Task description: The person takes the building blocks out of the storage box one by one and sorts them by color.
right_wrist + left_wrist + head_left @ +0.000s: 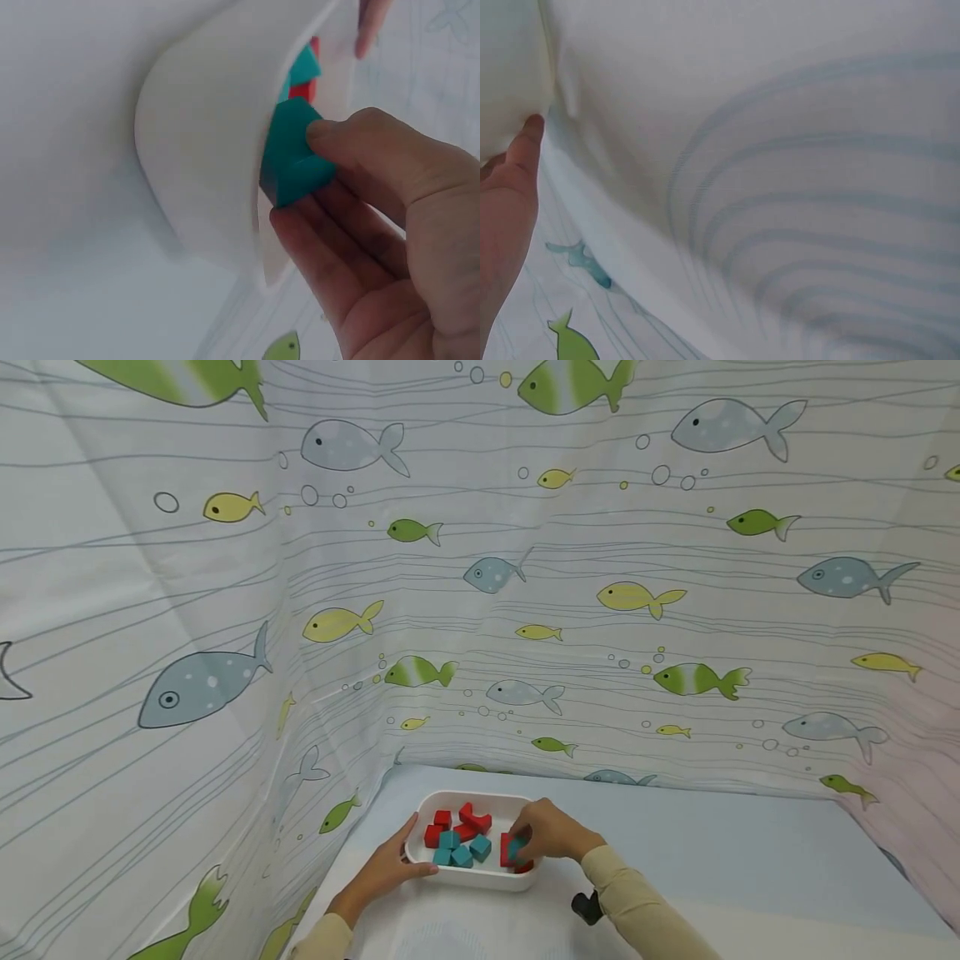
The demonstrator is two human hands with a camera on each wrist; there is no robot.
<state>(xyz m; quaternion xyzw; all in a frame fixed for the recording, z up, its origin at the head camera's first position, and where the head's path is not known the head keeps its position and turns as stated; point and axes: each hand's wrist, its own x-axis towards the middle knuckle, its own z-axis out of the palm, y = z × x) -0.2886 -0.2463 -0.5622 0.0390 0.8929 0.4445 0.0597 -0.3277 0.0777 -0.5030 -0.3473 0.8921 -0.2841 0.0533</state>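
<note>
My right hand [557, 832] pinches a teal block [289, 154] between thumb and fingers at the right end of a white tray [480, 878]. In the right wrist view the block is at the tray's rim and the thumb lies on its face. A red block [506, 850] lies beneath that hand, partly hidden. My left hand [384, 865] rests against the tray's left end, its fingers straight along the side and its thumb along the front wall. Several teal blocks [462, 857] and red blocks [442, 819] sit in the tray's left half, among them a red arch-shaped piece [475, 819].
The tray stands on a pale table [720, 852]. A small black object [587, 907] shows beside the right sleeve [637, 902]. White cloth with printed fish [630, 597] hangs behind the table and along its left side.
</note>
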